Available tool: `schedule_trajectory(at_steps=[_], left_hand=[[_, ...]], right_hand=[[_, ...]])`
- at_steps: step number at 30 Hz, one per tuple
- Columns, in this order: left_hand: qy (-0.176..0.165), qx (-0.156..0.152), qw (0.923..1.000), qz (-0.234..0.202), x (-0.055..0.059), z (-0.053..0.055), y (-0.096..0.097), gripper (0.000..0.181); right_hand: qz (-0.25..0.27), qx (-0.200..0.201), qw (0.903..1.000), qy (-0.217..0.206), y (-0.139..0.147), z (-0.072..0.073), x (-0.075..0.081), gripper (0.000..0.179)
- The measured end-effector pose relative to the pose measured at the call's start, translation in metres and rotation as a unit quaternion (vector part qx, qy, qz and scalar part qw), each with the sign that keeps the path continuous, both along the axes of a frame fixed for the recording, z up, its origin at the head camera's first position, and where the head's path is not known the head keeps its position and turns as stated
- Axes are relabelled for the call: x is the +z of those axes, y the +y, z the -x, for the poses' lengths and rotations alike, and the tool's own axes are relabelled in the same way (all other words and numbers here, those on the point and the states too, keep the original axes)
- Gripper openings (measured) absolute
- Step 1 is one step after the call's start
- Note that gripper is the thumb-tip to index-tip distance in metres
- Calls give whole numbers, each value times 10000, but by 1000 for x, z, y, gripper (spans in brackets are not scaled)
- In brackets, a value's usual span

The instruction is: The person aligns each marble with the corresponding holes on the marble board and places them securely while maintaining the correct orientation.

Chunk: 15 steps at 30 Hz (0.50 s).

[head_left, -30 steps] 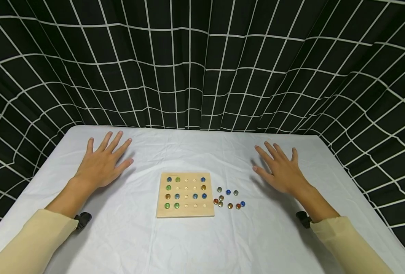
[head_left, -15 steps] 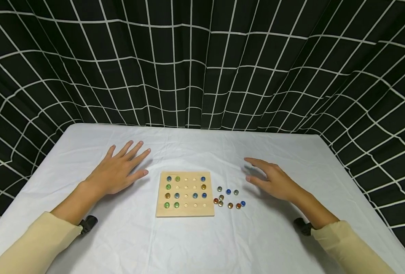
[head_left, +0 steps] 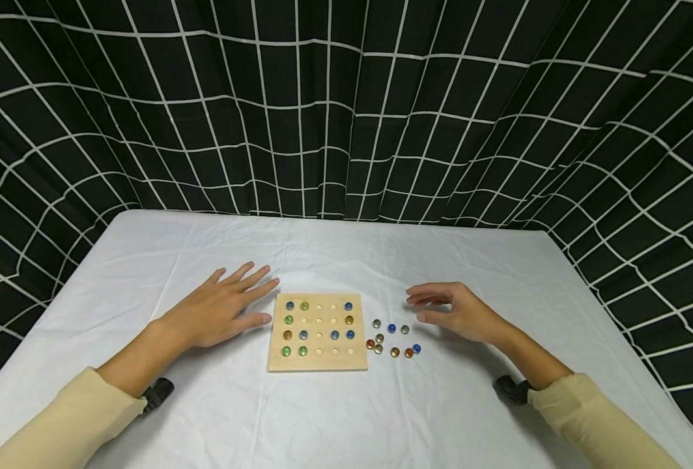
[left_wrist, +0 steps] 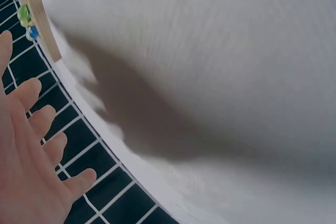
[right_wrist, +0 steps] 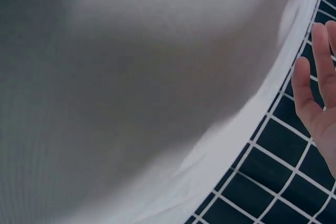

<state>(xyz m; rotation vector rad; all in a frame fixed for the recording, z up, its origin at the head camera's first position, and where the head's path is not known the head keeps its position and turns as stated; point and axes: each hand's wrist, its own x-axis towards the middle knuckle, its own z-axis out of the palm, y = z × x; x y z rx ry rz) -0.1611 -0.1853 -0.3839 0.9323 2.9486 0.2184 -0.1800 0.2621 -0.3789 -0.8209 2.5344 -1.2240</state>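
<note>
A light wooden board [head_left: 318, 363] with rows of shallow round hollows lies mid-table in the head view. Green, blue and amber glass marbles sit in its left and right columns; the middle column shows bare hollows. Several loose marbles [head_left: 395, 352] in blue, red-brown, amber and grey lie just right of the board. My left hand [head_left: 214, 316] hovers at the board's left side, fingers straight and spread, holding nothing. To the right of the loose marbles, my right hand [head_left: 464, 312] is above the cloth, fingers relaxed and slightly bent, thumb apart, nothing held.
A white cloth [head_left: 323, 417] covers the table, with small creases. Behind and beside it hangs a black curtain [head_left: 299, 124] with a white grid. Dark wrist bands [head_left: 159, 393] sit below the cream sleeves [head_left: 71, 417].
Both hands have moved inward and nearer: the left toward the board, the right toward the loose marbles. The right fingers have drawn together from a spread. Board and marbles have stayed put.
</note>
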Motion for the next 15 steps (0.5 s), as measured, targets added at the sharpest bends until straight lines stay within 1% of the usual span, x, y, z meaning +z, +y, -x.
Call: schedule_trajectory(at_steps=[5, 10, 15], left_hand=[[-155, -79, 9998, -110, -2, -4, 4, 71], [-374, -115, 9991, -136, -4, -6, 7, 75], [-528, -119, 9984, -131, -4, -7, 8, 80]], right_hand=[[-14, 55, 9997, -248, -5, -1, -3, 39], [-132, 220, 9985, -485, -10, -1, -5, 37], [-227, 324, 9976, -565, -12, -2, -6, 36]])
